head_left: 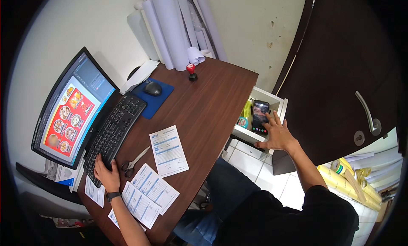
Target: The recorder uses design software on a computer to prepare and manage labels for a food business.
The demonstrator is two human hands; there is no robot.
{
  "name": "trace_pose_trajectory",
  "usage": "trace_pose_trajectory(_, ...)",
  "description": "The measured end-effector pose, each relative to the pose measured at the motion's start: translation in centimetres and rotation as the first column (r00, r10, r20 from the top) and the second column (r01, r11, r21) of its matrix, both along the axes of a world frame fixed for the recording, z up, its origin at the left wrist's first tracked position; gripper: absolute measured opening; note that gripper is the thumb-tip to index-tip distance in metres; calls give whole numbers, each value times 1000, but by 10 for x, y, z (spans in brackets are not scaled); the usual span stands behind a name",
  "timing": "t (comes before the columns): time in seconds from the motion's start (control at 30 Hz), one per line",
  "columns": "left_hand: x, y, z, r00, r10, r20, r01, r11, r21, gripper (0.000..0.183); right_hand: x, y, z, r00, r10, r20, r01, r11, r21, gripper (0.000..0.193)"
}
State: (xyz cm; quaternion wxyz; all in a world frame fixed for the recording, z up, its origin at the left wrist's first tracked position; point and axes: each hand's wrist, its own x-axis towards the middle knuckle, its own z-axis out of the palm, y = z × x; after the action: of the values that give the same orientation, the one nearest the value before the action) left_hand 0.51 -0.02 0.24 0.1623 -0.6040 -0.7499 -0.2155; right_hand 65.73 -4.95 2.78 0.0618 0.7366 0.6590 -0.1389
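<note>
My left hand (106, 174) rests at the near end of a black keyboard (117, 125), fingers stretched over the keys and holding nothing. Off to the right, my right hand (279, 134) is spread over the pulled-out white drawer (278, 103) of the desk. Its fingertips reach the lit smartphone (259, 126) lying in there, though whether they press on it I cannot tell. Beside the phone are a yellow-green item (247, 109) and a small round teal container (242, 122). Scissors (135, 162) and printed forms (169, 151) lie near my left hand.
A monitor (72, 112) stands behind the keyboard. On the brown desk (212, 99) are a mouse (152, 88) on a blue pad (163, 98) and a red-topped stamp (191, 72). Paper rolls (163, 29) lean against the wall. A dark door (335, 76) stands beside the drawer.
</note>
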Motion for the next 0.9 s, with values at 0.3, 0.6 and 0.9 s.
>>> trace_pose_trajectory(0.3, 9, 3, 0, 999, -30, 11, 30, 999, 43, 65, 5, -5, -36, 964, -73, -257, 186, 873, 451, 87)
trace_pose_trajectory(0.6, 17, 8, 8, 995, -98, 30, 93, 985, 148, 68, 12, 43, -128, 719, 18, -694, 606, 473, 640, 64)
trace_pose_trajectory(0.9, 13, -12, 9, 994, -60, 93, 51, 995, 89, 72, -159, 100, 2, 771, 523, -364, 142, 417, 898, 57)
